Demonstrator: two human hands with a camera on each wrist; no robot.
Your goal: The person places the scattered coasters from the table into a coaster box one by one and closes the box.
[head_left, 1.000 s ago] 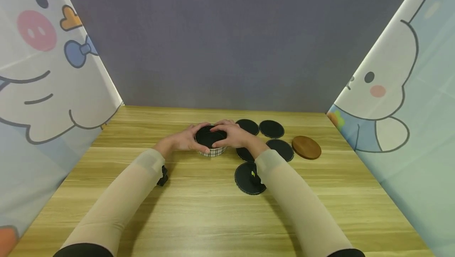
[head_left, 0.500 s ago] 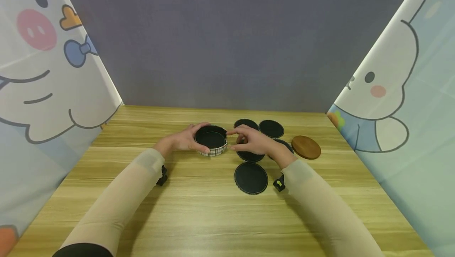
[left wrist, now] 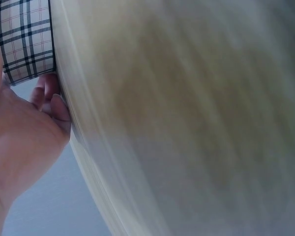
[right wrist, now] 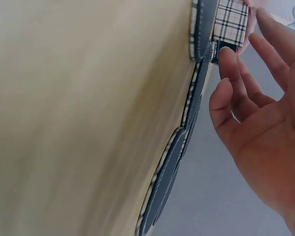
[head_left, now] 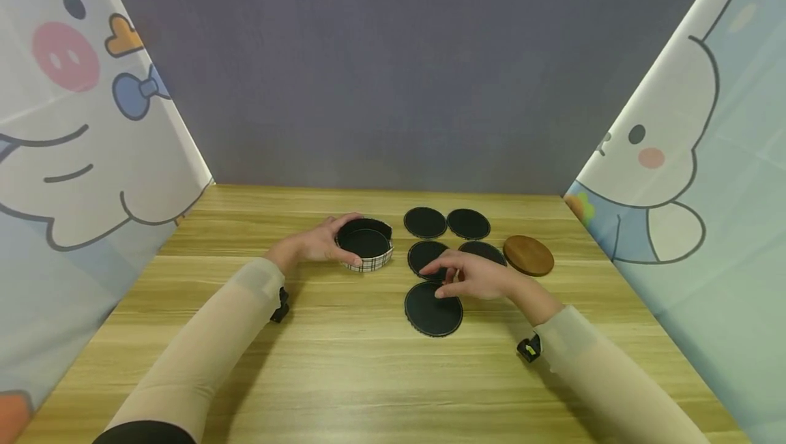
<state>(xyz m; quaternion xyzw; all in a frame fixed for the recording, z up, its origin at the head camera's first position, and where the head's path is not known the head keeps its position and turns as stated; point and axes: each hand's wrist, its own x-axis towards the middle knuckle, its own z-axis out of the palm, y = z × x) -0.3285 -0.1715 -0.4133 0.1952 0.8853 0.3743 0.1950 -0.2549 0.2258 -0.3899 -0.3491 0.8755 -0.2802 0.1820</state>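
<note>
Above the black discs (head_left: 433,313), the right grip (head_left: 473,275) hovers, fingers (right wrist: 230,63) loosely bent.

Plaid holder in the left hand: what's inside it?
Inside the plaid holder, a dark round surface shows; whether loose disc or fixed bottom, I can't tell. The near wall hides its front edge; anything beneath is covered.

Blk rnd coasters (head_left: 433,318): 5 lay loose, 2 nearest far edge of tbl (head_left: 344,376) | plaid holder (head_left: 376,264): 1 stood twd far edge | brn wood disc (head_left: 529,255): 1 lay twd R edge | hands: 2 showed, L hand (head_left: 321,242) + R hand (head_left: 475,275) | blk wrist units (head_left: 530,348): 2 were worn
</note>
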